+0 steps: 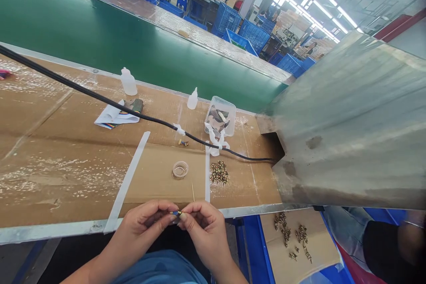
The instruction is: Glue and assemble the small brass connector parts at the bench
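Near the table's front edge, my left hand (pixel 144 226) and my right hand (pixel 208 230) meet, fingers pinched. Between their fingertips is a tiny blue and gold-coloured metal piece (pixel 176 213); its exact kind is too small to tell. Just beyond my hands lie a thin wooden stick (pixel 192 191) and a small round clear dish (pixel 180 170). To the right is a heap of small gold and dark metal parts (pixel 219 173). Another small blue and gold piece (pixel 183 143) rests farther back, by the black cable.
A black cable (pixel 149 118) crosses the cardboard-covered table into a metal housing (pixel 339 133). Behind it stand two squeeze bottles (pixel 128 82), a cloth (pixel 116 114) and a clear plastic box (pixel 229 106). More metal parts lie on cardboard (pixel 319 235) at lower right, beside a seated person (pixel 349 226).
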Available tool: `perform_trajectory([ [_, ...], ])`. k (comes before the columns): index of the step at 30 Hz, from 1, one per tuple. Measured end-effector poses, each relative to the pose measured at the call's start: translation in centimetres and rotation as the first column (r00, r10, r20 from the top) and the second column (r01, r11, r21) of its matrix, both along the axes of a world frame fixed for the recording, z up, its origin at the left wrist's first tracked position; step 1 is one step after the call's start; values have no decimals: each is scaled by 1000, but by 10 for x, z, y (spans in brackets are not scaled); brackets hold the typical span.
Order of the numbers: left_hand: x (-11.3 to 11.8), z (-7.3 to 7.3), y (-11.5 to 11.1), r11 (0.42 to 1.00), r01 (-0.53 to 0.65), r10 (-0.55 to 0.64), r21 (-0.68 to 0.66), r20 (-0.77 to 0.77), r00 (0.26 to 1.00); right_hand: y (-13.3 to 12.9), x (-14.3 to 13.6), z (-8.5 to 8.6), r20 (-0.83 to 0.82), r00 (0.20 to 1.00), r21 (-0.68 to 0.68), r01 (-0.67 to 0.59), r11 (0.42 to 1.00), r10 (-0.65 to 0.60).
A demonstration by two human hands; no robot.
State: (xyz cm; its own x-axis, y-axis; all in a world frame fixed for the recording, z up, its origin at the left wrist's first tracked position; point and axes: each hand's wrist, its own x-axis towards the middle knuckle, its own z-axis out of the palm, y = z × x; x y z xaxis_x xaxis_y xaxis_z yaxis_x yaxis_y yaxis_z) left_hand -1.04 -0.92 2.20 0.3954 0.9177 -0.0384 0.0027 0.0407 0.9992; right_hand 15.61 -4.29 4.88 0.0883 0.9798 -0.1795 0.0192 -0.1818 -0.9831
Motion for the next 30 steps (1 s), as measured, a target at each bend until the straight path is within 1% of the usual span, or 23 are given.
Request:
perform_trajectory([
  [3, 1, -1, -1, 1000, -5, 5, 13, -10, 1000, 0, 0, -5, -142, 990, -101, -1, 995, -14],
  [7, 1, -3, -3, 1000, 0, 1, 19, -27, 1000, 2, 0, -7, -213, 976, -163, 5, 987, -40],
  [9, 0, -3, -3, 1000, 5, -4, 14, -45, 999, 2, 0, -7, -221, 974, -179, 6, 984, -46],
  [12, 0, -2, -3, 1000, 14, -14, -13, -54, 998, 2, -1, -6, -210, 977, -166, 12, 986, -47],
  [17, 1, -1, -3, 997, 12, -14, -77, -24, 1000, 1, -7, -3, -97, 993, -97, 53, 994, -62],
  [19, 1, -1, -3, 995, -7, 6, -103, -1, 1000, 0, -9, -3, -91, 993, -94, 63, 994, -71],
  [22, 0, -2, -4, 988, -78, 81, -135, 21, 996, 2, -9, -2, -128, 988, -109, 78, 991, -92],
  [24, -1, -3, -4, 976, -124, 134, -180, 42, 990, 3, -7, -1, -149, 983, -116, 86, 990, -103],
  [27, -2, -3, -2, 956, -157, 180, -248, 73, 981, 4, -3, 2, -171, 980, -132, 81, 988, -103],
  [30, -4, -2, 0, 952, -179, 203, -248, 77, 976, 4, -3, 6, -195, 976, -146, 69, 987, -97],
])
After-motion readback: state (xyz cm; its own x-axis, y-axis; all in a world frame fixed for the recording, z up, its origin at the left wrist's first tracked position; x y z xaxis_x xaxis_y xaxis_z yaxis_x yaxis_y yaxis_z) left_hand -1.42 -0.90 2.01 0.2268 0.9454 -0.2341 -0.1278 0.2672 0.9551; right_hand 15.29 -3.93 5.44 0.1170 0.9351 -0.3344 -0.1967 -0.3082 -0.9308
